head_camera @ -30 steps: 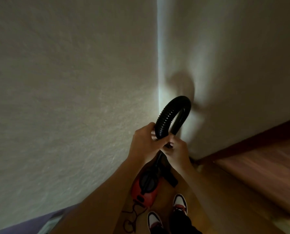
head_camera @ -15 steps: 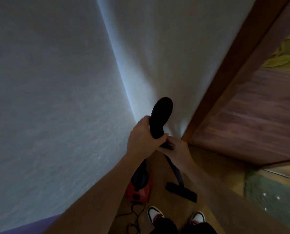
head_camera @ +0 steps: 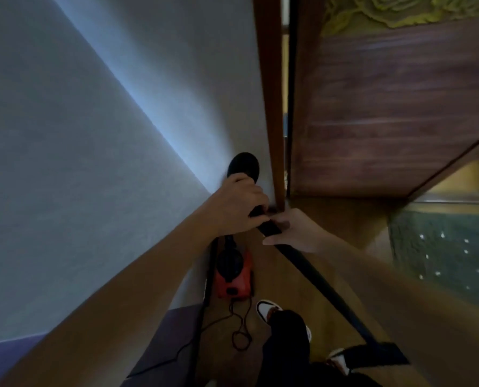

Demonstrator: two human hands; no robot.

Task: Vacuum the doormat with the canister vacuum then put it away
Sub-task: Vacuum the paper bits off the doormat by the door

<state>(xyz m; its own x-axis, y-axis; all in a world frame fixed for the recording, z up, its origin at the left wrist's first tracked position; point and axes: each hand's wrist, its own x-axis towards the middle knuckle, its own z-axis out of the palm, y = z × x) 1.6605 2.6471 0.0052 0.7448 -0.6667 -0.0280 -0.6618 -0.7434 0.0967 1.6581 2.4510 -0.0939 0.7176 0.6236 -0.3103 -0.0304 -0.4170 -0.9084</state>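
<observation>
The left hand (head_camera: 239,203) sits just left of centre, its forearm running up from the lower left of the frame. Its fingers are curled tight around the hose (head_camera: 243,167), whose black ribbed loop bulges out above the knuckles, near the wall (head_camera: 93,135) and the brown door frame (head_camera: 269,107).

The right hand (head_camera: 294,230) is just to the right of it, at centre, with its forearm coming up from the lower right. It is loosely open, fingers spread and thumb out, lying against the top of the wand (head_camera: 316,277); whether it truly grips the wand cannot be told.

The wand is a dark, straight tube slanting from between the two hands down to the lower right, where it ends in a flat black floor head (head_camera: 383,356) resting on the wooden floor (head_camera: 352,222).

The vacuum (head_camera: 234,277), a small red canister with a black top, stands on the floor below the left hand, against the base of the wall. A thin cord (head_camera: 239,328) trails from it in loops toward the bottom of the frame.

A white shoe (head_camera: 266,308) shows just right of the cord. A wooden door (head_camera: 386,107) fills the upper right, and a green mat (head_camera: 444,247) lies at the right edge.
</observation>
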